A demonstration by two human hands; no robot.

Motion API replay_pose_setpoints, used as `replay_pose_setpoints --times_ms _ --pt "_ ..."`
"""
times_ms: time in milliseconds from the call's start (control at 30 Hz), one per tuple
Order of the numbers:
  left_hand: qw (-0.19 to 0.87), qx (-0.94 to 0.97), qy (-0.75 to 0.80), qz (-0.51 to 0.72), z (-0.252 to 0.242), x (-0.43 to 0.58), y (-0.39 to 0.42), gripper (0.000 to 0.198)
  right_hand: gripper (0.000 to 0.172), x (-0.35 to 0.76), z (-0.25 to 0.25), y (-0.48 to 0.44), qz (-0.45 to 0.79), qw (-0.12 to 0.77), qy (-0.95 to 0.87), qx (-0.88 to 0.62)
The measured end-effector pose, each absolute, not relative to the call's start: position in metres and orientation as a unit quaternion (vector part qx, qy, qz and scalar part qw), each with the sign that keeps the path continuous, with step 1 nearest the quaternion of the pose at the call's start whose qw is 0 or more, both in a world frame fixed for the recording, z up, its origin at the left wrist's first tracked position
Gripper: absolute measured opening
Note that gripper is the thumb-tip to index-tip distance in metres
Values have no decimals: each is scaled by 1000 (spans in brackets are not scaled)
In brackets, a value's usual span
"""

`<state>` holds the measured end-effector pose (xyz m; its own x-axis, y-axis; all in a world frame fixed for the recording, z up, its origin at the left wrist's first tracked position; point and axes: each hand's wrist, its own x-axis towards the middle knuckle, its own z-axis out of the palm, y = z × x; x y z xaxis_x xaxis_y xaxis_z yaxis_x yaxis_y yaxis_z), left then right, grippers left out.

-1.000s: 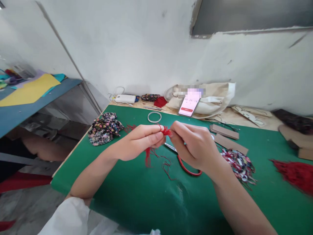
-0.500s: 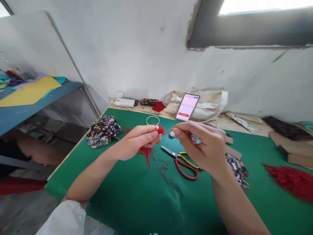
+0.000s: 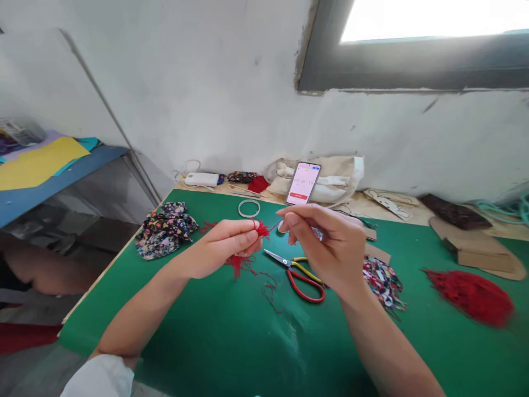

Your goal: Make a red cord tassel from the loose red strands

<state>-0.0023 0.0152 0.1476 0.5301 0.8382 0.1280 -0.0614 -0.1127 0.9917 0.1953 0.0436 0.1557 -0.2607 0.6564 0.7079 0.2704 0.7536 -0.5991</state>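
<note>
My left hand (image 3: 225, 245) is closed in a pinch on a small red thread tassel (image 3: 260, 229), whose loose ends hang down below the fingers (image 3: 237, 264). My right hand (image 3: 330, 245) is held just to the right of it, thumb and forefinger pinched on a thin red strand (image 3: 275, 226) that runs from the tassel. Both hands hover above a green mat (image 3: 231, 331). Red-handled scissors (image 3: 297, 273) lie on the mat under my right hand, with stray red threads (image 3: 270, 289) beside them.
A floral fabric pile (image 3: 163, 229) and a metal ring (image 3: 249, 208) lie at the mat's left rear. A phone (image 3: 303, 183) leans on a cloth bag. Patterned scraps (image 3: 382, 278), cardboard pieces (image 3: 475, 251) and a red tassel heap (image 3: 471, 289) lie to the right. A blue shelf (image 3: 45, 176) stands left.
My right hand has drawn away from the left to the right, pulling a red strand out from the tassel. The view has tilted upward, showing more of the window.
</note>
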Motion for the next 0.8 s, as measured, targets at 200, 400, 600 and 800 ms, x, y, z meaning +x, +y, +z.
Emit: replay_pose_setpoints --times_ms 200,400,600,800 --pt "593 643 322 363 146 -3 14 39 10 200 159 47 69 534 -782 -313" --pt "588 647 332 353 146 -4 16 42 10 201 159 48 80 564 -754 -328" --pt "578 659 350 329 148 -2 19 41 16 201 155 52 101 548 -766 -321" --pt "549 689 366 298 152 -2 18 42 18 204 155 52 45 521 -794 -311"
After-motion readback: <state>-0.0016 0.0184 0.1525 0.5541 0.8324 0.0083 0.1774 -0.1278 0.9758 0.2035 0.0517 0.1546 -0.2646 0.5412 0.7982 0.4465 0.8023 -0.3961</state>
